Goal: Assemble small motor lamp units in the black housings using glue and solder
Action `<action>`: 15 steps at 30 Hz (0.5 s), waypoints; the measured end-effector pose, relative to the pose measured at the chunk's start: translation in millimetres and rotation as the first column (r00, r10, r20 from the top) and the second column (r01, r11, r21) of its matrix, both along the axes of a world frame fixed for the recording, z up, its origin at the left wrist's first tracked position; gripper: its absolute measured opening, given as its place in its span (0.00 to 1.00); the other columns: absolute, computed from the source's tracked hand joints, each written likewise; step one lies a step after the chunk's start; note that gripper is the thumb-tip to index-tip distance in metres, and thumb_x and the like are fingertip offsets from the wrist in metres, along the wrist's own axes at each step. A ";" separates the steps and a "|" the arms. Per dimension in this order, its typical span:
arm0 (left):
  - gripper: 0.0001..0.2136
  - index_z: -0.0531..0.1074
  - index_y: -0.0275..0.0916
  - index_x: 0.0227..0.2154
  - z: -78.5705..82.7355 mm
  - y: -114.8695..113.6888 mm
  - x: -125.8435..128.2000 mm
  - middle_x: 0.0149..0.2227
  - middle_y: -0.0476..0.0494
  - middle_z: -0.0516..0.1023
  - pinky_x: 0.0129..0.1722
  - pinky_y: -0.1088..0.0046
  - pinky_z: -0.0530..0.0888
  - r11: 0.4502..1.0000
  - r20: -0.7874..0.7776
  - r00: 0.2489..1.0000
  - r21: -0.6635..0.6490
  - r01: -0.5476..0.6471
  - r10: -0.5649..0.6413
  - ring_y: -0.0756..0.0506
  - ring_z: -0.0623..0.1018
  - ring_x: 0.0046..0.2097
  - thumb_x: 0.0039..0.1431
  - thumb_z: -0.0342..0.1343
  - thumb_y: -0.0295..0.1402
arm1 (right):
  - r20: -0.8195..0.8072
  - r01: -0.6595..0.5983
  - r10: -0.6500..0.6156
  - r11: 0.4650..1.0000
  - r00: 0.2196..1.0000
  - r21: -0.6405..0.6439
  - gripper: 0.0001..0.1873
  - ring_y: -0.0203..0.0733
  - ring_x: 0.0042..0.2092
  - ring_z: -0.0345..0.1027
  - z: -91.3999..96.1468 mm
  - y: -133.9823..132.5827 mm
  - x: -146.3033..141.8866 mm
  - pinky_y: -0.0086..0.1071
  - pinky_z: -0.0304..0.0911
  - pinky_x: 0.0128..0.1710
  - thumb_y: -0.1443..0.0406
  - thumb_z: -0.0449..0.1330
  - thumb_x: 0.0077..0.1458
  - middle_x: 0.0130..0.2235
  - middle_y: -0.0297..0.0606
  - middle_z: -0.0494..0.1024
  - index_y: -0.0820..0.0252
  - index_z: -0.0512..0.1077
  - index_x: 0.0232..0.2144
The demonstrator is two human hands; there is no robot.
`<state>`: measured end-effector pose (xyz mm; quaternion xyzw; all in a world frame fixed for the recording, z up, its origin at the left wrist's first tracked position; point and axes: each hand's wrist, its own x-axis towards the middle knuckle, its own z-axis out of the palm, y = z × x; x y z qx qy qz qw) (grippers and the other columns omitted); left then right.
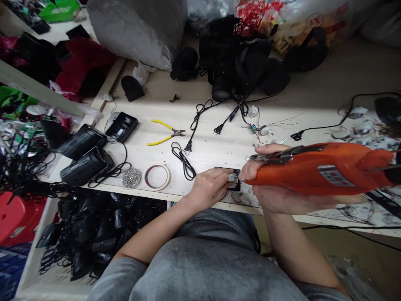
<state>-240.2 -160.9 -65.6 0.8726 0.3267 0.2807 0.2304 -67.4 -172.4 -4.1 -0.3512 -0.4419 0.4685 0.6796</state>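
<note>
My right hand (275,200) is wrapped round an orange electric screwdriver (300,169), which lies level with its tip pointing left. The tip reaches a small black plastic housing (238,187) at the bench's front edge; whether it touches a screw is hidden by my fingers. My left hand (208,188) is closed on the housing from the left, fingertips beside a small pale round part (231,178) in it. Thin wires trail below. Left of that hand lie a coiled black power cord (184,161), a tape roll (157,176) and a round dish of small screws (131,177).
Yellow-handled cutters (166,132) lie on the bench (150,100). Black housings (86,165) stand at the left, and a crate (59,288) of black parts sits below. Black corded units (222,58) and bags (138,29) fill the back. Wired small parts (360,125) are at the right.
</note>
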 end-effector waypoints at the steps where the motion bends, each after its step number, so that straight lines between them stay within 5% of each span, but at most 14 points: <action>1: 0.07 0.71 0.40 0.33 0.3 0.2 -0.5 0.44 0.41 0.83 0.43 0.70 0.79 1.000 0.008 1.000 -0.004 0.003 -0.003 0.46 0.82 0.43 0.68 0.51 0.29 | 0.011 -0.011 0.011 1.000 1.000 -0.015 0.37 0.43 0.24 0.70 -0.3 0.6 1.5 0.40 0.65 0.23 0.29 0.60 0.41 0.43 0.38 0.79 0.44 0.74 0.43; 8: 0.06 0.71 0.40 0.32 2.1 0.6 -1.5 0.45 0.42 0.84 0.36 0.73 0.77 0.999 0.021 1.000 -0.050 -0.009 0.010 0.46 0.83 0.42 0.67 0.53 0.29 | 0.040 -0.086 0.089 0.994 0.995 -0.060 0.40 0.45 0.25 0.68 0.7 3.8 1.4 0.41 0.64 0.23 0.27 0.57 0.42 0.34 0.40 0.76 0.50 0.77 0.39; 15: 0.05 0.74 0.39 0.32 5.6 3.0 -6.0 0.47 0.42 0.83 0.44 0.71 0.78 0.990 0.120 0.991 -0.139 -0.035 0.052 0.46 0.82 0.45 0.65 0.57 0.30 | -0.009 0.004 -0.004 1.000 1.000 0.000 0.41 0.45 0.24 0.68 10.7 -0.9 -0.1 0.41 0.65 0.22 0.28 0.59 0.42 0.28 0.36 0.74 0.51 0.79 0.42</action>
